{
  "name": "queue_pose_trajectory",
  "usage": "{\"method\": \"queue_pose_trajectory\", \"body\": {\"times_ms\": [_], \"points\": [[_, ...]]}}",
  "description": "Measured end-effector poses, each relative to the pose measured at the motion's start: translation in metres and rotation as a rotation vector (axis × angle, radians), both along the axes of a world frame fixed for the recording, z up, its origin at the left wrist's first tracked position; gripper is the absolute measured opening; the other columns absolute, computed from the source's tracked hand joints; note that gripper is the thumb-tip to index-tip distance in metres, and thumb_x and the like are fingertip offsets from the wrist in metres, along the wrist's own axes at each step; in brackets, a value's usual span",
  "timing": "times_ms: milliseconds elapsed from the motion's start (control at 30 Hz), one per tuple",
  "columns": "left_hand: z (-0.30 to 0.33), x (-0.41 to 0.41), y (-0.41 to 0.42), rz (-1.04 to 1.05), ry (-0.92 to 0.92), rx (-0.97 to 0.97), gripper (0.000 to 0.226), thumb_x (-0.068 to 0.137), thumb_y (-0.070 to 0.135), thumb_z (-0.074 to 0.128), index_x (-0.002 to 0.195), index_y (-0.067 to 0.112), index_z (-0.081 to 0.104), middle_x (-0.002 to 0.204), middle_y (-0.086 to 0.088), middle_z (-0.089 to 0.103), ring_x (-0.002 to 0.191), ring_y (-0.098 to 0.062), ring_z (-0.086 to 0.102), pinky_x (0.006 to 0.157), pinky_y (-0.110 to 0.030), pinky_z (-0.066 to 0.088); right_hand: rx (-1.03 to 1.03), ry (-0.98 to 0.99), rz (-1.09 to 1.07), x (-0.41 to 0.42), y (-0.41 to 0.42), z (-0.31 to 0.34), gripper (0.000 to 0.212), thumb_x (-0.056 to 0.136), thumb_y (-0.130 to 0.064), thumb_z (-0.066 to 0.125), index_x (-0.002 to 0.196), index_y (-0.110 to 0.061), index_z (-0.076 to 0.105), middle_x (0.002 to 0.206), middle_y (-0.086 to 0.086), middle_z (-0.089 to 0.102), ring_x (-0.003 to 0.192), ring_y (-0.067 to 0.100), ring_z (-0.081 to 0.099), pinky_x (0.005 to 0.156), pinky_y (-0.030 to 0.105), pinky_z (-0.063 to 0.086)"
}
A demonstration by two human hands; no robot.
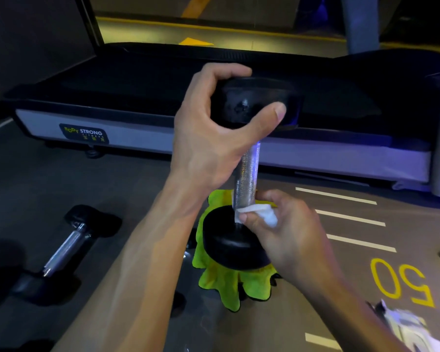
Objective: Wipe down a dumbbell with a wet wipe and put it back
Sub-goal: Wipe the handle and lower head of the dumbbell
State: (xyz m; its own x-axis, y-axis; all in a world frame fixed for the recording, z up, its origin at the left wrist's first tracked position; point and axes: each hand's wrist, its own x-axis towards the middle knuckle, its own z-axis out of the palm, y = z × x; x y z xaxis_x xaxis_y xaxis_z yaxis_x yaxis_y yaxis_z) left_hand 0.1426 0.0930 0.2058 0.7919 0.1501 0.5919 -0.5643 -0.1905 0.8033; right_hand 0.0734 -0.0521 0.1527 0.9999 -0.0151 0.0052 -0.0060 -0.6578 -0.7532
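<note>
- Head view: our left hand (208, 128) clamps the top head of the dumbbell (247, 171), keeping it upright, likely so the handle stays exposed.
- Right hand (285, 235) pinches the wet wipe (257, 214) against the handle's base, at 6 o'clock from the left.
- Lower head sits over a green cloth (224, 280), likely padding.
- Floor (137, 199): grey gym flooring, second dumbbell (64, 250) at 9 o'clock, treadmill (137, 118) at 12.

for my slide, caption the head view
Left hand steadies upright dumbbell while right hand wipes its handle with a wet wipe.
</note>
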Motion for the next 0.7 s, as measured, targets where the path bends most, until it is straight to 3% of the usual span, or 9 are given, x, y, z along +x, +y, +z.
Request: {"method": "queue_pose_trajectory", "body": {"times_ms": [67,200,300,467,567,633,700], "points": [[0.000,-0.001,0.000,-0.005,-0.001,0.006,0.048,0.079,0.037,0.089,0.116,0.023,0.063,0.114,-0.013,0.068,0.098,-0.015,0.066,0.087,-0.030,0.053,0.061,0.023,0.068,0.007,-0.002,-0.002,0.036,0.086,-0.042,0.080,0.120,-0.034,0.069,0.098,-0.011,0.075,0.094,0.011,0.066,0.068,0.020,0.043],[0.001,-0.002,0.003,-0.044,0.006,-0.004,0.048,0.080,0.032,0.088,0.119,0.019,0.062,0.117,-0.019,0.066,0.100,-0.016,0.066,0.088,-0.029,0.052,0.478,0.277,0.406,0.038,-0.011,-0.015,0.020,0.083,-0.012,0.085,0.100,-0.019,0.077,0.096,-0.003,0.081,0.088,0.006,0.074,0.080,0.022,0.056],[0.001,-0.003,0.006,-0.062,-0.003,0.014,0.049,0.081,0.031,0.087,0.121,0.018,0.063,0.119,-0.019,0.065,0.102,-0.017,0.066,0.089,-0.030,0.053,0.571,0.348,0.547,0.055,-0.025,-0.026,0.035,0.082,-0.010,0.077,0.116,-0.005,0.073,0.115,0.016,0.077,0.101,0.018,0.070,0.094,0.029,0.055],[0.001,-0.005,0.004,-0.066,0.010,0.014,0.050,0.081,0.030,0.087,0.122,0.018,0.062,0.120,-0.021,0.064,0.104,-0.021,0.066,0.092,-0.036,0.055,0.629,0.414,0.663,0.069,-0.036,-0.030,0.040,0.085,-0.004,0.070,0.125,-0.005,0.070,0.129,0.020,0.070,0.115,0.024,0.067,0.107,0.031,0.050],[-0.003,-0.006,0.007,-0.077,0.022,0.040,0.064,0.079,0.037,0.088,0.132,0.022,0.055,0.132,-0.015,0.059,0.117,-0.020,0.064,0.101,-0.041,0.054,0.639,0.381,0.647,0.068,-0.034,-0.031,0.033,0.085,-0.003,0.072,0.116,-0.013,0.076,0.118,0.009,0.077,0.108,0.016,0.071,0.098,0.024,0.054],[-0.016,-0.009,0.008,-0.061,0.077,0.083,0.093,0.075,0.040,0.092,0.150,0.026,0.039,0.152,-0.001,0.046,0.138,-0.012,0.053,0.112,-0.038,0.049,0.631,0.337,0.620,0.066,-0.031,-0.031,0.025,0.083,-0.004,0.078,0.100,-0.021,0.081,0.102,0.001,0.080,0.095,0.010,0.072,0.085,0.019,0.054],[-0.035,-0.016,0.002,-0.057,0.264,0.032,0.118,0.070,0.042,0.095,0.162,0.035,0.020,0.162,0.007,0.038,0.143,-0.004,0.048,0.114,-0.030,0.047,0.637,0.308,0.564,0.063,-0.030,-0.031,0.019,0.078,-0.009,0.083,0.093,-0.020,0.082,0.094,0.005,0.080,0.087,0.013,0.071,0.080,0.023,0.056]]}}
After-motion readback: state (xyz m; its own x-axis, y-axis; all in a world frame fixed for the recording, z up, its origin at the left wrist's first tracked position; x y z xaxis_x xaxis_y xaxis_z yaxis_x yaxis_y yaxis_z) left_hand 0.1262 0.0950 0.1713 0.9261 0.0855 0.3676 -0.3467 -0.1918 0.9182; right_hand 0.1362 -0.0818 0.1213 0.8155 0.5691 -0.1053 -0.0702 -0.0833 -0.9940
